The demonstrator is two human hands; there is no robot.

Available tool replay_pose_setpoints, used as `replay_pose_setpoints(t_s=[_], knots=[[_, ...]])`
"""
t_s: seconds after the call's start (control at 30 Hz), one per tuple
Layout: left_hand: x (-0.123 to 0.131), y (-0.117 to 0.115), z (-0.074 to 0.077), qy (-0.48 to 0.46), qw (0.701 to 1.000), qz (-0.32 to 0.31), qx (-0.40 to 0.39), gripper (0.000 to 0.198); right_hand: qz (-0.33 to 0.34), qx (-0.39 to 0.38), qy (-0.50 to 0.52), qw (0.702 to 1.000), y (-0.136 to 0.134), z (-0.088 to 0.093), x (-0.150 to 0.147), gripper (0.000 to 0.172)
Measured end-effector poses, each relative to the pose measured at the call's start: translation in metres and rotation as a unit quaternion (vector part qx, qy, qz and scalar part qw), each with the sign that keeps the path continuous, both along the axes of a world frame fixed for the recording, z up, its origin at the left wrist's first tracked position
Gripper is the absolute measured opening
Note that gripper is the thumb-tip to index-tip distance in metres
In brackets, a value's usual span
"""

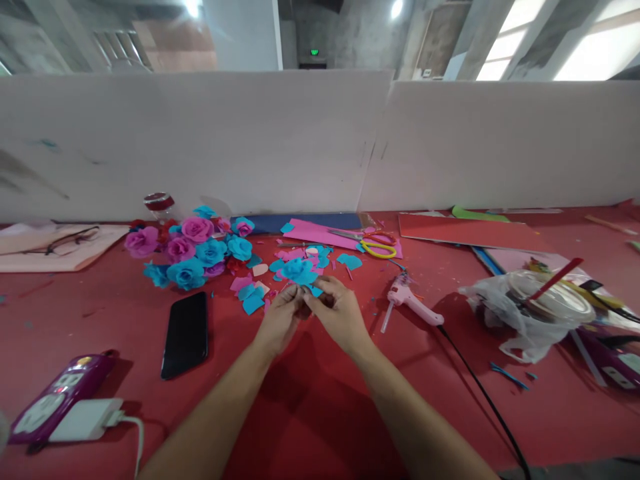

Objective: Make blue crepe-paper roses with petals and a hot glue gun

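A blue paper flower [297, 269] is pinched from below between my left hand [284, 311] and my right hand [341, 308]. Both sets of fingers are closed and meet under the bloom; its base is hidden by them. Behind and around the flower lie cut blue petals [253, 301] and pink paper scraps [241, 283]. Finished pink and blue paper roses [186, 273] are bunched to the left. A pink glue gun [414, 302] rests on the table to the right of my hands. Scissors with red and yellow handles [379, 249] lie behind, on a pink paper sheet [310, 233].
A black phone [185, 335] and a purple power strip [64, 393] with a white charger [86, 419] are at left. On the right stands a lidded tub [550, 297] in a plastic bag. The glue gun's cord [483, 392] runs to the front edge. A white partition [200, 140] closes the back.
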State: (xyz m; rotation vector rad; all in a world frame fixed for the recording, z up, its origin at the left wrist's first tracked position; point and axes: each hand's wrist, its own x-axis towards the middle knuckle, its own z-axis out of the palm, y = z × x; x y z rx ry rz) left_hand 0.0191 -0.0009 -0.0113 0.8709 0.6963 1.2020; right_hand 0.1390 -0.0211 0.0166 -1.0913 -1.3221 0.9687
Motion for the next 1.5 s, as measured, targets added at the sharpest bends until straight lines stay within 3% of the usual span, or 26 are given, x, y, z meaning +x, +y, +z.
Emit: replay_pose_setpoints(t_s=[0.1,0.3,0.43,0.53,0.63,0.9,1.1,1.23,1.3,1.5], knots=[[0.0,-0.002,0.007,-0.039,0.999,-0.016,-0.032,0.02,-0.022,-0.051,0.069,0.996,0.001,-0.001,0.0,0.021],[-0.003,-0.003,0.009,-0.002,0.999,-0.03,-0.02,0.026,-0.064,-0.087,0.16,0.981,0.007,-0.005,0.003,0.021],[-0.003,-0.002,0.005,0.013,0.999,-0.031,-0.014,0.026,-0.052,-0.08,0.131,0.987,0.006,-0.004,0.001,0.024],[0.0,-0.002,0.002,0.01,0.999,-0.031,-0.012,0.025,-0.085,-0.03,0.071,0.993,0.002,-0.001,-0.001,0.015],[0.003,-0.005,0.001,0.011,0.999,-0.039,-0.004,0.023,-0.113,-0.007,0.029,0.993,-0.001,0.001,-0.002,0.018],[0.005,-0.008,0.001,0.041,0.996,-0.082,-0.003,0.026,-0.16,0.0,0.032,0.987,0.006,0.0,0.005,0.023],[0.001,-0.006,0.002,0.01,0.998,-0.069,-0.001,0.025,-0.113,-0.041,0.141,0.983,0.004,-0.001,0.004,0.015],[-0.002,-0.004,0.0,-0.019,0.998,-0.057,-0.014,0.02,0.046,-0.139,0.193,0.97,0.003,0.002,0.001,0.019],[-0.003,-0.003,0.0,-0.024,0.998,-0.062,-0.015,0.019,0.088,-0.15,0.204,0.963,0.002,0.004,0.001,0.021],[-0.005,-0.003,0.0,-0.011,0.995,-0.096,-0.017,0.023,0.106,-0.123,0.205,0.965,0.001,0.001,0.0,0.021]])
